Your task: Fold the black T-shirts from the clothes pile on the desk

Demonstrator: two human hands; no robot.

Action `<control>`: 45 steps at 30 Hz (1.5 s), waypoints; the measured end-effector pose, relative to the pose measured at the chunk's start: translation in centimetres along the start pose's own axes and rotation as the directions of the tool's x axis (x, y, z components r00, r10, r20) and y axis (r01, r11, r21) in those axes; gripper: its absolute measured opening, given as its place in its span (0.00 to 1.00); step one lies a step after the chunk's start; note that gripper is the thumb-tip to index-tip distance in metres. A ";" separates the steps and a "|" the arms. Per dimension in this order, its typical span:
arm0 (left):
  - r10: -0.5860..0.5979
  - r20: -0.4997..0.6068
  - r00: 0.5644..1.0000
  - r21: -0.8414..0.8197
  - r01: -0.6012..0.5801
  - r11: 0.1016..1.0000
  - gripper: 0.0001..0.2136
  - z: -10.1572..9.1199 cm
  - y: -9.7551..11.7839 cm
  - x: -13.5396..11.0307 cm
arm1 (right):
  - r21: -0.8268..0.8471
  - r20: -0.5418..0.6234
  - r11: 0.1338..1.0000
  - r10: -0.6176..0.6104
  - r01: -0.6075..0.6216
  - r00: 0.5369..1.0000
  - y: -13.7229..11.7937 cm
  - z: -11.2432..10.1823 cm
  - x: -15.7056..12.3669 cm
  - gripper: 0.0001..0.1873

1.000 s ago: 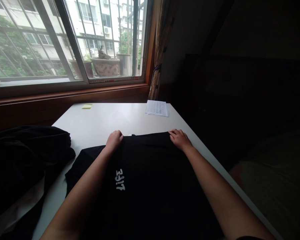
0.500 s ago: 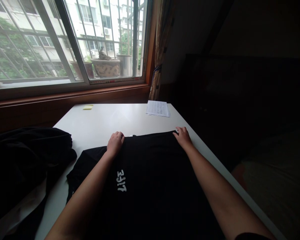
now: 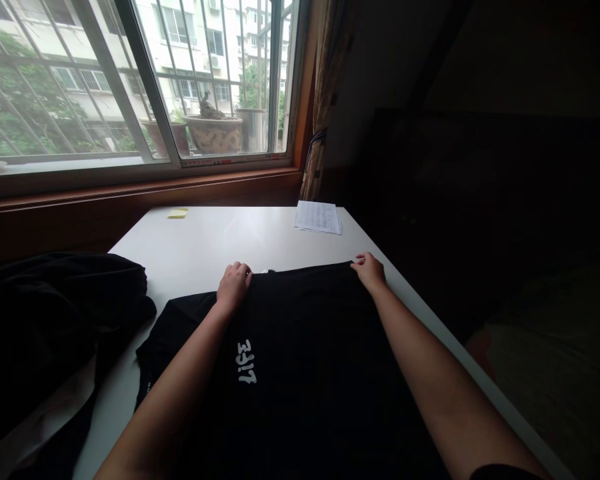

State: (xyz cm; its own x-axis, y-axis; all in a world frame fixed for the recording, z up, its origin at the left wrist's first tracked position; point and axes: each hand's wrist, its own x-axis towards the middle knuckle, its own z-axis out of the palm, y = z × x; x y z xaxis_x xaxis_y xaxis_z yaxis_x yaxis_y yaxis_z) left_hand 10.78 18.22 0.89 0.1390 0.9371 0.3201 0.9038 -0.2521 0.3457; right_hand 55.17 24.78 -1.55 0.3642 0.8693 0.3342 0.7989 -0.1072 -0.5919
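Observation:
A black T-shirt (image 3: 310, 347) lies spread flat and sideways on the white table (image 3: 220, 240), its sleeve and collar toward the left. White lettering (image 3: 247, 362) shows on its front. My left hand (image 3: 234, 285) is closed on the shirt's far edge near the sleeve, its fingertips partly hidden. At the far right corner of the shirt, my right hand (image 3: 369, 272) pinches the fabric between thumb and fingers. The far edge runs nearly straight between both hands. A small pale object (image 3: 268, 271), too covered to name, peeks out behind that edge.
Dark bunched clothing (image 3: 55, 333) with a pale part is heaped at the table's left side. Printed papers (image 3: 318, 217) and a yellow sticky note pad (image 3: 177, 213) lie at the far end. Beyond are a barred window (image 3: 220, 80) and a tied curtain (image 3: 316, 147).
My right hand's fingers have closed from a looser hold into a pinch on the shirt's corner. The left hand keeps its place on the edge. The view has shifted slightly.

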 end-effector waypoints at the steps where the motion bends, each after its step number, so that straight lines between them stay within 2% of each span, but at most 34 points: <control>1: 0.000 0.000 1.000 0.000 0.000 1.000 0.08 0.0 0.0 0.0 | 0.019 0.004 1.000 -0.003 0.003 1.000 -0.1 0.0 -0.1 0.11; 5: -0.003 0.001 1.000 -0.003 0.003 1.000 0.08 0.1 0.0 0.0 | 0.079 0.021 0.997 0.013 -0.014 1.000 -0.3 -0.1 -0.3 0.13; 10: -0.005 0.000 1.000 -0.009 0.005 1.000 0.08 0.1 0.0 0.0 | 0.162 0.103 0.986 0.010 -0.026 0.995 -0.4 0.1 -0.2 0.22; 14: 0.002 -0.001 1.000 -0.011 -0.002 1.000 0.09 0.1 0.0 0.0 | 0.276 0.143 0.961 -0.010 -0.030 0.990 -0.2 0.3 -0.2 0.20; 20: -0.003 0.002 1.000 -0.005 0.003 1.000 0.09 0.0 0.1 -0.1 | 0.507 0.199 0.860 -0.053 -0.056 0.979 0.2 -0.3 -0.2 0.26; 26: -0.010 0.007 1.000 -0.001 0.010 1.000 0.08 0.1 0.1 -0.1 | 0.640 0.268 0.758 -0.066 -0.127 0.961 0.0 -1.4 -0.1 0.28; 31: -0.006 0.004 1.000 0.002 0.006 1.000 0.09 0.2 0.1 -0.1 | 0.673 0.357 0.717 -0.099 -0.182 0.929 -0.1 -2.1 -0.1 0.26; 36: -0.006 0.009 1.000 0.005 0.006 1.000 0.09 0.1 0.1 -0.1 | 0.666 0.399 0.713 -0.096 -0.216 0.912 0.3 -2.2 0.0 0.25; 40: -0.008 0.014 1.000 0.010 0.008 1.000 0.09 0.1 0.1 -0.1 | 0.633 0.395 0.744 -0.076 -0.212 0.916 1.0 -1.7 0.5 0.22; 45: -0.003 0.012 1.000 0.020 0.003 1.000 0.09 0.1 0.1 0.0 | 0.533 0.382 0.831 -0.070 -0.158 0.921 1.6 -1.0 1.6 0.20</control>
State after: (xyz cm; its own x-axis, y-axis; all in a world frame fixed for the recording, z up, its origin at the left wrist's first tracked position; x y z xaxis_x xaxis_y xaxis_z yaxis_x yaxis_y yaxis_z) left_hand 10.89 18.17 0.82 0.1411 0.9406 0.3089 0.9119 -0.2450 0.3292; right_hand 57.52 25.48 -1.21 0.0969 0.9929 0.0691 0.3508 0.0309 -0.9359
